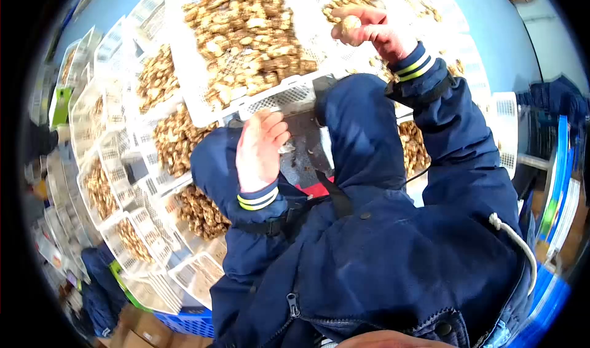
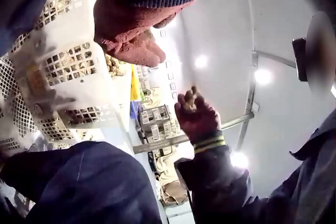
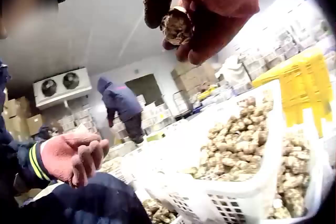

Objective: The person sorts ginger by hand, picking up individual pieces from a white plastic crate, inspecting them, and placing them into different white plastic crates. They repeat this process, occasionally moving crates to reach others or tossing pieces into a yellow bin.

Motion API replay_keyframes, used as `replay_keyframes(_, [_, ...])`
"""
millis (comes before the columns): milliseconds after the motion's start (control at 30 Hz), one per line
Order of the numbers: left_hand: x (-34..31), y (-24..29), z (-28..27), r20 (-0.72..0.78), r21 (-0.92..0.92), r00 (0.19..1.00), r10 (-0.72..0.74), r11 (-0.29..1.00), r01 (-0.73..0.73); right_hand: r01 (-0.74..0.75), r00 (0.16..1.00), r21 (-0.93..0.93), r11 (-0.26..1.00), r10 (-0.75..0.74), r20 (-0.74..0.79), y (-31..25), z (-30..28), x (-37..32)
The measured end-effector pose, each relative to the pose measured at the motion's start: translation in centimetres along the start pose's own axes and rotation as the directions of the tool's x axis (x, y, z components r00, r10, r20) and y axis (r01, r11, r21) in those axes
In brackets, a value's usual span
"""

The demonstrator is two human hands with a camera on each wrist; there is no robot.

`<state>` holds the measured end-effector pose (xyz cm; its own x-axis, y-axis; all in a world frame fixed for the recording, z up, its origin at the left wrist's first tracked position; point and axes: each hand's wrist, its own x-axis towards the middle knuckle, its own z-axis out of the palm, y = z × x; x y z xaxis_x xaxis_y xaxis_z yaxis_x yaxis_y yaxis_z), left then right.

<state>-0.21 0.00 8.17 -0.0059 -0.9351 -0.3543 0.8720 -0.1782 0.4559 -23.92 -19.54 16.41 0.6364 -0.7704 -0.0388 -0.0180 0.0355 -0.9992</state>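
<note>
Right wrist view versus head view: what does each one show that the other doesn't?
Only the right wrist view shows the two-fan unit and the yellow container.

Only the head view shows the white cord and the zipper pull on the wearer's jacket.

Both show the right hand pinching a lumpy brown piece in its fingers, the left hand apart from it, and a white basket heaped with similar pieces.

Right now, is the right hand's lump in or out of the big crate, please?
Out: the right hand pinches the lump in the air, higher than the big crate.
</note>
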Motion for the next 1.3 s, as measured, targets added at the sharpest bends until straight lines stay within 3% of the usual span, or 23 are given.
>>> replay_keyframes(33, [-0.3, 0.1, 0.6, -0.031, 0.04, 0.999, 0.007, 0.999, -0.006, 0.029, 0.993, -0.006, 1.0, -0.029, -0.114, 0.5, -1.6, -1.3])
replay_keyframes(67, [0.3, 0.1, -1.1, 0.222, -0.041, 0.974, -0.043, 0.998, 0.053, 0.061, 0.985, 0.11, 0.992, -0.042, -0.169, 3.0, -4.8, -2.7])
replay_keyframes(100, [0.3, 0.0, -1.4, 0.184, -0.023, 0.98, -0.072, 0.997, 0.078, 0.029, 0.96, 0.146, 0.989, 0.013, -0.278, 3.6, -6.0, -4.9])
replay_keyframes(167, [0.0, -0.3, -0.6, 0.304, 0.096, 0.953, 0.008, 0.995, -0.039, -0.022, 0.958, 0.314, 0.949, 0.109, -0.264, 6.5, -9.7, -9.3])
replay_keyframes(200, [0.9, -0.5, -1.5, 0.41, 0.008, 0.912, -0.03, 1.0, 0.03, -0.082, 0.925, 0.37, 0.926, 0.208, -0.317, 7.3, -10.5, -11.4])
replay_keyframes(233, [0.9, -0.5, -2.4, 0.158, 0.024, 0.979, -0.126, 0.992, 0.124, -0.073, 0.889, 0.403, 0.912, 0.243, -0.389, 8.6, -10.9, -13.4])
replay_keyframes(300, [1.1, -0.5, -2.1, -0.05, 0.185, 0.994, -0.099, 0.977, 0.107, -0.051, 0.853, 0.472, 0.88, 0.284, -0.439, 12.1, -12.2, -16.5])
replay_keyframes(467, [2.0, -0.8, -2.0, -0.077, 0.297, 0.992, -0.096, 0.948, 0.115, -0.016, 0.661, 0.507, 0.862, 0.39, -0.642, 17.2, -13.8, -23.0])
replay_keyframes(633, [2.8, -1.8, -1.4, -0.116, 0.325, 0.982, -0.151, 0.928, 0.181, 0.024, 0.613, 0.485, 0.874, 0.37, -0.698, 21.1, -14.8, -25.7])
replay_keyframes(700, [2.9, -2.4, -0.2, -0.248, 0.346, 0.963, -0.102, 0.919, 0.187, 0.056, 0.583, 0.539, 0.84, 0.411, -0.701, 22.4, -15.0, -25.7])
replay_keyframes(733, [3.0, -2.5, -0.1, -0.257, 0.353, 0.961, -0.101, 0.916, 0.191, 0.12, 0.6, 0.585, 0.802, 0.411, -0.686, 23.1, -14.9, -25.3])
replay_keyframes(767, [3.1, -2.5, -0.1, -0.222, 0.362, 0.967, -0.128, 0.91, 0.203, 0.095, 0.569, 0.574, 0.813, 0.429, -0.701, 24.3, -15.0, -25.3])
replay_keyframes(833, [2.9, -2.6, -0.1, -0.193, 0.375, 0.969, -0.157, 0.9, 0.22, 0.11, 0.59, 0.688, 0.718, 0.51, -0.626, 26.4, -15.5, -25.3])
replay_keyframes(900, [2.8, -2.7, 0.3, -0.213, 0.414, 0.969, -0.126, 0.887, 0.206, 0.212, 0.754, 0.78, 0.589, 0.409, -0.514, 27.7, -16.0, -25.9])
replay_keyframes(1000, [3.0, -3.1, 0.7, -0.248, 0.416, 0.96, -0.131, 0.881, 0.227, 0.217, 0.642, 0.741, 0.635, 0.479, -0.598, 27.4, -14.0, -25.0])
replay_keyframes(1033, [3.0, -3.4, 1.0, -0.285, 0.421, 0.95, -0.125, 0.874, 0.241, 0.149, 0.661, 0.758, 0.635, 0.506, -0.554, 26.5, -13.9, -25.0])
replay_keyframes(1100, [3.1, -3.6, 0.7, -0.282, 0.429, 0.949, -0.141, 0.866, 0.256, 0.098, 0.8, 0.714, 0.693, 0.371, -0.471, 30.6, -14.5, -26.5])
replay_keyframes(1267, [3.0, -3.9, 1.0, -0.238, 0.396, 0.958, -0.162, 0.884, 0.248, 0.028, 0.663, 0.657, 0.754, 0.478, -0.576, 28.6, -13.5, -25.1])
replay_keyframes(1300, [3.0, -3.9, 1.0, -0.239, 0.413, 0.96, -0.147, 0.879, 0.238, 0.026, 0.677, 0.645, 0.763, 0.461, -0.573, 28.3, -13.4, -24.7])
